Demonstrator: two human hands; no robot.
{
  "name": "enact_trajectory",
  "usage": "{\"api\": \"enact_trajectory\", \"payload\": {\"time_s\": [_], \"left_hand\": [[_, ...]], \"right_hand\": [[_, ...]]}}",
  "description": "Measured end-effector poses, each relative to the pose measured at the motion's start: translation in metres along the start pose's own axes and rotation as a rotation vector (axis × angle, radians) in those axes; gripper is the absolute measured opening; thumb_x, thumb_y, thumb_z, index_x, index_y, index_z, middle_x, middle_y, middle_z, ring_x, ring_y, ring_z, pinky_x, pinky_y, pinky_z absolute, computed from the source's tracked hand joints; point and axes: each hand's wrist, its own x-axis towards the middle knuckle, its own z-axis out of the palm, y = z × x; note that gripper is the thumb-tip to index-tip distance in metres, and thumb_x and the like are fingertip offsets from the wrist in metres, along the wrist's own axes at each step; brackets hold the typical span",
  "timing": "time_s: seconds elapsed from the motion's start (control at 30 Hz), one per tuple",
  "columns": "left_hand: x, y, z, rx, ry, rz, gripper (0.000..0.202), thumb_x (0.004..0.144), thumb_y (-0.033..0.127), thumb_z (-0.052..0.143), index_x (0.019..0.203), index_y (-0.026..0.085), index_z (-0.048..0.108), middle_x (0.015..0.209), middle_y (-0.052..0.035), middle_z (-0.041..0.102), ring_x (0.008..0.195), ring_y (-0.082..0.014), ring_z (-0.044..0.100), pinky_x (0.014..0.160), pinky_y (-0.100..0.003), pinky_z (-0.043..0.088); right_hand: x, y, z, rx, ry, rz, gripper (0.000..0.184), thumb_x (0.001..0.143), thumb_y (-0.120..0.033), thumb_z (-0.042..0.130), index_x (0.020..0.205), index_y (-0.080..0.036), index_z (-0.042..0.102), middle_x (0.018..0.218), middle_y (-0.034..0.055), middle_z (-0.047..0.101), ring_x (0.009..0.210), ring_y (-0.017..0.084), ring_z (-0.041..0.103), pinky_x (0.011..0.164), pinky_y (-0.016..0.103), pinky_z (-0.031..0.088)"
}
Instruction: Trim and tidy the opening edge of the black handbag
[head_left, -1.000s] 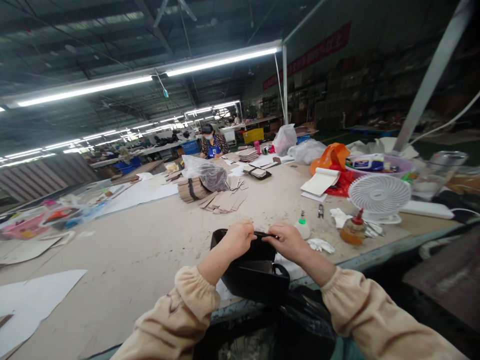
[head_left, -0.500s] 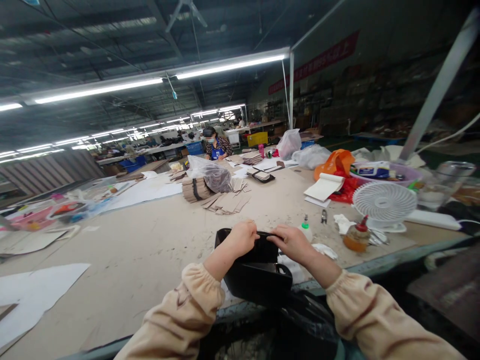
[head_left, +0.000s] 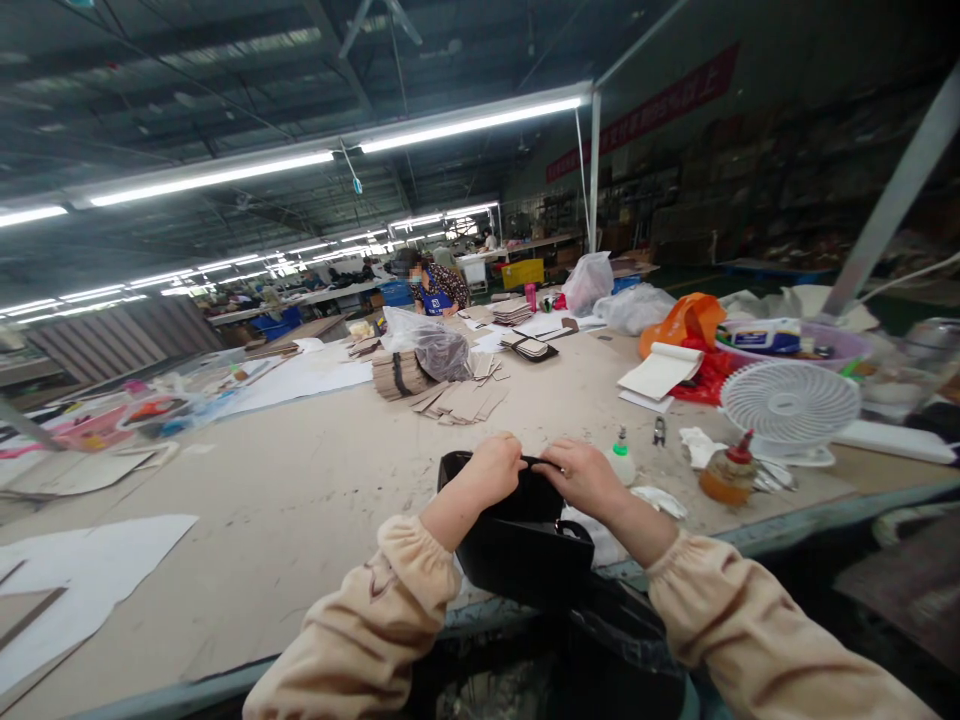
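Observation:
A black handbag (head_left: 525,545) rests at the near edge of the long worktable (head_left: 300,500), partly overhanging it. My left hand (head_left: 491,470) is closed on the bag's top rim at its left side. My right hand (head_left: 585,478) pinches the same rim just to the right, fingers curled. Both wrists come out of beige cuffed sleeves. The bag's opening lies hidden under my hands.
A small glue bottle (head_left: 621,458), an amber bottle with a red cap (head_left: 731,474), white rags and a white desk fan (head_left: 789,405) stand to the right. Stacked cardboard pieces (head_left: 450,395) lie mid-table. White paper sheets lie at the left. Another person (head_left: 435,285) works at the far end.
My hands keep their grip on the bag's rim. The view has drifted slightly left and up, so everything sits a little further right in frame.

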Motion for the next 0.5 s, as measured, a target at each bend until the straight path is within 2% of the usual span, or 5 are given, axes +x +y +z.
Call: {"api": "enact_trajectory", "payload": {"time_s": [0.27,0.5], "left_hand": [[0.002,-0.004,-0.002,-0.045,0.009,-0.080,0.019,0.078,0.029,0.062,0.066,0.015,0.067,0.075,-0.0046,0.065,0.073,-0.0171,0.058,0.069,-0.027,0.043],[-0.006,-0.021,-0.008,-0.156,-0.022,-0.047,0.013,0.076,0.031,0.064,0.073,0.020,0.070,0.081,-0.0006,0.069,0.076,-0.0149,0.060,0.074,-0.025,0.044]], "right_hand": [[0.003,0.002,0.001,0.105,-0.003,0.015,0.019,0.085,-0.024,0.056,0.068,-0.020,0.062,0.070,0.0016,0.058,0.074,0.016,0.054,0.067,0.026,0.039],[0.001,0.009,0.001,0.169,-0.011,0.032,0.023,0.084,-0.025,0.056,0.062,-0.020,0.058,0.066,-0.0004,0.053,0.067,0.014,0.052,0.062,0.025,0.037]]}}
